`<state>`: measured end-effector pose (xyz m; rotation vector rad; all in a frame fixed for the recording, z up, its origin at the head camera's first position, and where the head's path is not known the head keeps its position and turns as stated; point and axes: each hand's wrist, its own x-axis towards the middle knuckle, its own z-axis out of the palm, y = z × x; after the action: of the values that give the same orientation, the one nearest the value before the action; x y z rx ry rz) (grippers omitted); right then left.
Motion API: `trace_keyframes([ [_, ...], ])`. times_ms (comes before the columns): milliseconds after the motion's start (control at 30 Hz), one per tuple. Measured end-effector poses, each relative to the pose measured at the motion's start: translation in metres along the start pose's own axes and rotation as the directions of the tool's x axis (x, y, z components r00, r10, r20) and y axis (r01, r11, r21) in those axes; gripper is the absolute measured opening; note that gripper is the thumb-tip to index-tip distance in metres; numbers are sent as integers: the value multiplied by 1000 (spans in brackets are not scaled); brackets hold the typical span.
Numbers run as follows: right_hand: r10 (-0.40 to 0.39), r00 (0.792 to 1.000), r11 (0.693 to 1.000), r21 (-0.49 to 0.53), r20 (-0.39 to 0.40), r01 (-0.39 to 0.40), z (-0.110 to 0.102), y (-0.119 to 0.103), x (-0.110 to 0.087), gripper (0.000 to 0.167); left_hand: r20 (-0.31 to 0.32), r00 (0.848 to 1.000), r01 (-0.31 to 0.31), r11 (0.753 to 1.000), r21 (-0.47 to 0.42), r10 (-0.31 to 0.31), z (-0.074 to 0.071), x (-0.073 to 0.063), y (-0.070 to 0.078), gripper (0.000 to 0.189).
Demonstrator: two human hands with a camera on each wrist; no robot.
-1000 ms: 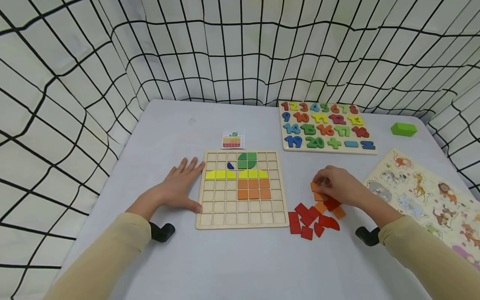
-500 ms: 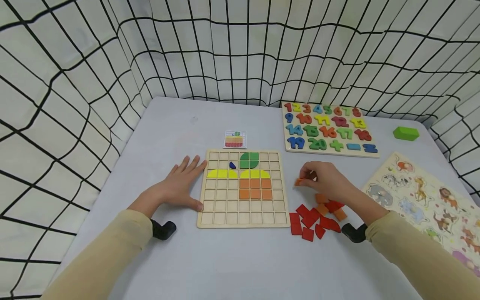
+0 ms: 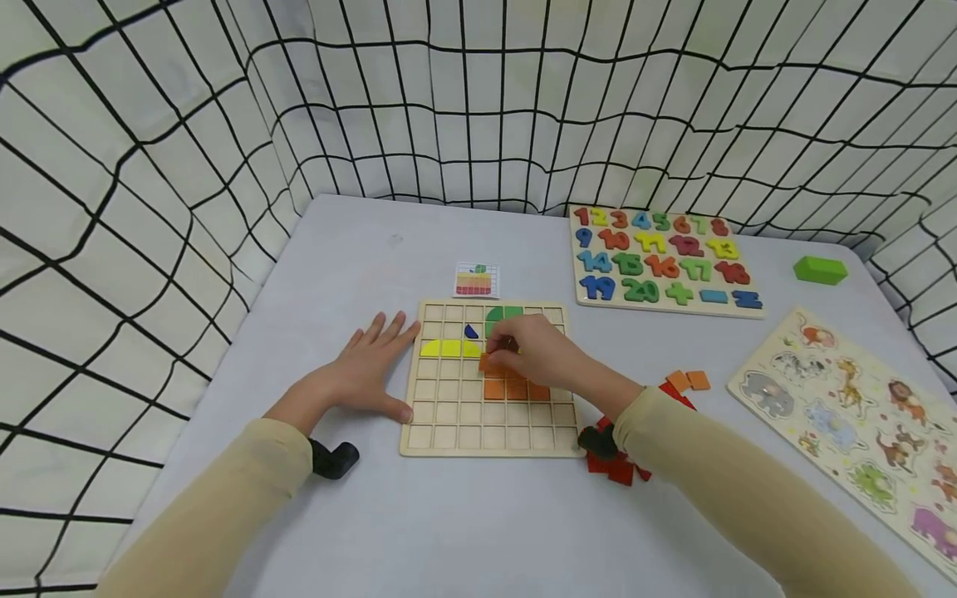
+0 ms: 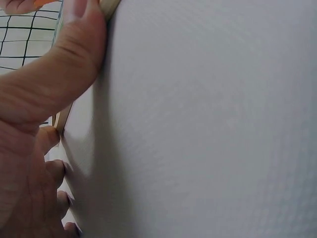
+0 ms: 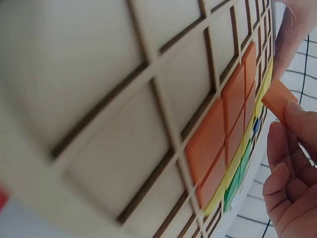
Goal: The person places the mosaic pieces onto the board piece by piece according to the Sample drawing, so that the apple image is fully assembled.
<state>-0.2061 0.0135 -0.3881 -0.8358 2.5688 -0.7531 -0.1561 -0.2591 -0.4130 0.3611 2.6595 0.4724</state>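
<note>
My right hand (image 3: 542,353) pinches a small orange square tile (image 5: 278,98) between thumb and finger, over the middle of a wooden grid board (image 3: 449,414). Beneath that hand, orange tiles (image 3: 516,390) lie in the grid, partly hidden in the head view. Yellow pieces (image 3: 451,349), green pieces (image 3: 495,315) and a small blue piece (image 3: 471,331) also sit on the board. At the board's left edge rests my left hand (image 3: 366,374), fingers spread, with thumb and fingertips against the wood. Behind the board lies a small pattern card (image 3: 476,281).
Loose red pieces (image 3: 620,472) lie right of the board, partly under the right sleeve, with two orange tiles (image 3: 699,380) beyond. A number puzzle (image 3: 665,259), a green block (image 3: 820,270) and an animal board (image 3: 845,423) stand farther right. Black netting surrounds the table.
My right hand has picked an orange tile from the loose pile and carried it left over the grid board. My left hand has stayed at the board's left edge.
</note>
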Motion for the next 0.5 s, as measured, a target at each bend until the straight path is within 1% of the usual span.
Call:
trace_keyframes([
  [133, -17, 1000, 999, -28, 3, 17, 8, -10, 9, 5, 3, 1000, 2, 1000, 3, -2, 0, 0, 1, 132],
  [267, -34, 999, 998, -58, -4, 34, 12, -13, 14, 6, 5, 1000, 7, 1000, 6, -7, 0, 0, 1, 132],
  [500, -5, 999, 998, -69, 34, 7, 15, -15, 19, 7, 0, 1000, 7, 1000, 1, -7, 0, 0, 1, 132],
])
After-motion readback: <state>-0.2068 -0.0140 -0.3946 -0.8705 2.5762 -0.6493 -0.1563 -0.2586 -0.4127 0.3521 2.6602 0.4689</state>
